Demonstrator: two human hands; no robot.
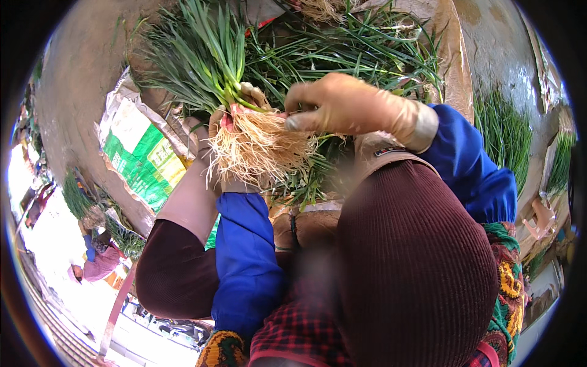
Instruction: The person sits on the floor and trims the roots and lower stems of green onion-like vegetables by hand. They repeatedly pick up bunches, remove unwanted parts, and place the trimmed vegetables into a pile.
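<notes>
My left hand [253, 95], in a pale glove, is closed around a bunch of green onions [230, 95] with reddish bases. Its pale, stringy roots [261, 142] fan out over my wrist, and the long leaves point to the top of the view. To the right of the roots is my gloved right hand [335, 103], slightly blurred, with thumb and fingers curled near the reddish base of a stalk; whether it grips that stalk I cannot tell. Loose green onions [348, 55] lie in a heap beyond both hands.
A green and white woven sack [137, 156] lies on the wet ground at left. Brown sheeting [456, 59] edges the heap. More green onions [502, 133] stand at right, beside a pinkish plastic object [542, 219]. Another person [101, 264] is far left. My knees flank the work.
</notes>
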